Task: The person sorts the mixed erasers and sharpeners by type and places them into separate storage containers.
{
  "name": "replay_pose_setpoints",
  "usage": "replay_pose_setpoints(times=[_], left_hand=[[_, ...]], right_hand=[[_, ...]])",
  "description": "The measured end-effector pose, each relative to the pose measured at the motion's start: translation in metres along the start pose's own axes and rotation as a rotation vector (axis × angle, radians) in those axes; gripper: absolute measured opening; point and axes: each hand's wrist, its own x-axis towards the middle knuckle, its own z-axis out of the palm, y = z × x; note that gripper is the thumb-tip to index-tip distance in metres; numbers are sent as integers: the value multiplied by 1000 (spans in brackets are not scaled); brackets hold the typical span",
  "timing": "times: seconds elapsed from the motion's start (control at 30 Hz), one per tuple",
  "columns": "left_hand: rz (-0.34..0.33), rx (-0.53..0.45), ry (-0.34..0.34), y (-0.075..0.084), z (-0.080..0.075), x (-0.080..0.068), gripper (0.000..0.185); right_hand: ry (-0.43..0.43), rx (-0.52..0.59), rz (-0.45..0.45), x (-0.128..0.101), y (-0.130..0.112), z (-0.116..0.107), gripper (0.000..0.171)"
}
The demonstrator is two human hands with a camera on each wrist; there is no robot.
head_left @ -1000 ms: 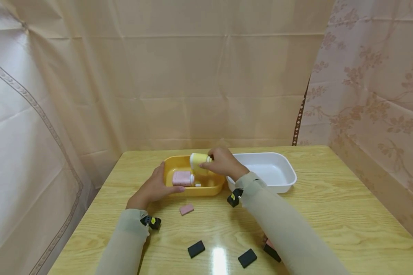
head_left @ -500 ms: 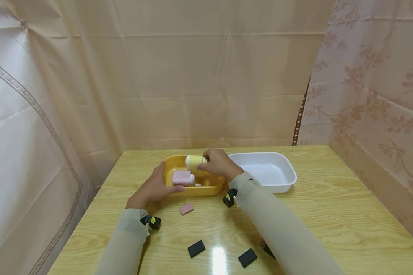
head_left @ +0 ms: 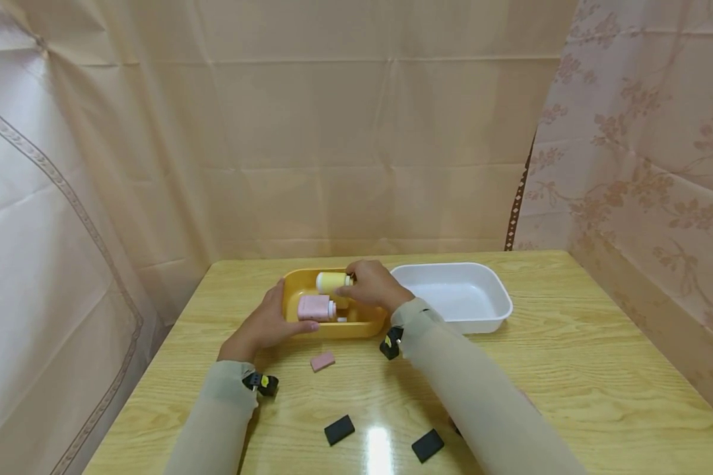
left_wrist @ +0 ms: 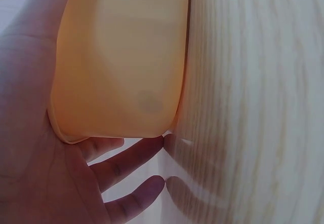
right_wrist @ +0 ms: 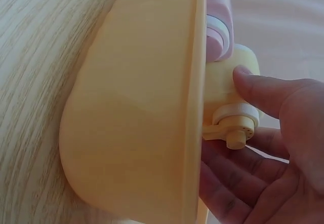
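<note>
The left hand (head_left: 265, 325) rests with straight fingers on the near side of the yellow tub (head_left: 305, 284), and behind it the right hand (head_left: 372, 285) pinches a yellow bottle (head_left: 331, 283) lying above the pink bottle (head_left: 315, 308) inside.

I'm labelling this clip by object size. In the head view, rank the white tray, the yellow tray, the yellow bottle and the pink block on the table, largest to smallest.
1. white tray
2. yellow tray, partly hidden by both hands, so unsure against the white one
3. yellow bottle, held by the right hand
4. pink block
</note>
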Motion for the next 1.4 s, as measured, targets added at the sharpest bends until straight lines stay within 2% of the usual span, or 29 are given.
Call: replay_pose_setpoints(times=[0.37, 0.63, 0.93, 1.4], left_hand=[[-13, -9, 1, 2, 0, 0, 141], [27, -10, 7, 0, 1, 0, 133], [26, -12, 3, 0, 1, 1, 132], [11, -16, 4, 0, 1, 1, 134]], right_hand=[[-1, -1, -3, 2, -2, 7, 31], [-5, 22, 0, 4, -3, 12, 30], [-8, 46, 3, 2, -5, 14, 25], [-22, 0, -25, 7, -4, 15, 22]])
